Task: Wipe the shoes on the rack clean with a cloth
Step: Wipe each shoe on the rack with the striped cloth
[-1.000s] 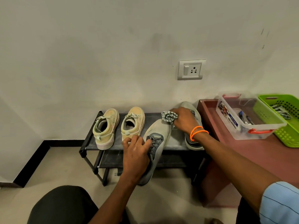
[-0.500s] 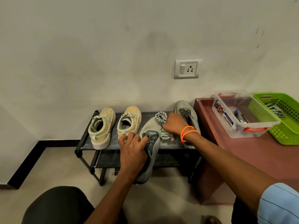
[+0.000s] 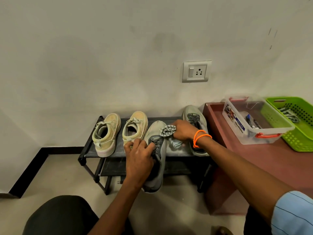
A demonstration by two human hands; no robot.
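Pale wall point(image 3: 101, 56) behind, socket point(image 3: 196, 71) to the right. Black rack point(image 3: 88, 150) below it on the floor, low and two-tiered, its lower tier dark and hard to read. Red-brown table point(image 3: 288, 167) just right of the rack, bearing a clear box point(image 3: 250, 133) of pens and a green basket point(image 3: 301, 136), the basket cut off by the frame edge. On the top tier, two beige shoes point(image 3: 108, 133) side by side at the left and one grey shoe point(image 3: 194, 116) at the right end, partly behind the right wrist. Second grey shoe point(image 3: 156, 160) pulled forward, toe over the top tier, heel hanging out past the front edge. Left hand point(image 3: 137, 160) curled round its laces and tongue, holding it steady. Right hand point(image 3: 182, 131) bunched tight on a striped cloth point(image 3: 167, 130), pressed against the toe. Probably mid-wipe on the toe of this shoe, the first of the grey pair; beige pair looking dusty, likely untouched. Next, likely a stroke down the side toward the heel, needing a firm hold from the left and perhaps a turn of the shoe to expose the sole edge. Far side of the held shoe and its inside hidden; small pale thing on the rack below the right hand unclear.
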